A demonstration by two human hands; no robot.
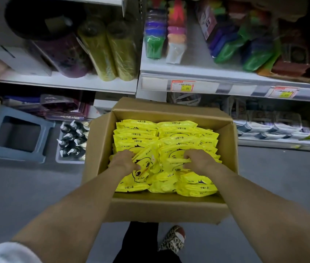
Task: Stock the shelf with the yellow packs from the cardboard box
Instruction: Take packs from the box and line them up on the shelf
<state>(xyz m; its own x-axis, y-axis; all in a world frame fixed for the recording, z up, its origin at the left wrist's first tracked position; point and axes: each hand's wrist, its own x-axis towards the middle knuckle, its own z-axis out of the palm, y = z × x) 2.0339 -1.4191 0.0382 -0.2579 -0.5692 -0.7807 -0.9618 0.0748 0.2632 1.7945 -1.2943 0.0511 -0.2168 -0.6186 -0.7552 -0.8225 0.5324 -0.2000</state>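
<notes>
Your left hand [124, 160] and your right hand [197, 160] are both down inside the cardboard box [101, 141], which stands below you in the middle of your view. The fingers of each hand are curled into the top layer of the yellow packs [139, 136] — the left grips a pack with a duck face at about seven o'clock of the box, and the right pinches the edge of a pack at about four o'clock. The box is nearly full, so I judge that the stocking is only at its beginning.

The first danger is the smooth film. The packs lie loose and overlapping, and if you lift several in one grip, the lower ones may slide out and fall back or drop on the floor. Take a firm hold before you lift.

The second danger is the shelf [207, 74] at twelve o'clock. It looks crowded with coloured goods, and I cannot tell where the free place for the packs is; pushing them in may knock something down.

Mind also the blue stool [17, 133] at nine o'clock and the tray of bottles [72, 138] just beside the box — a careless step could hit them.
</notes>
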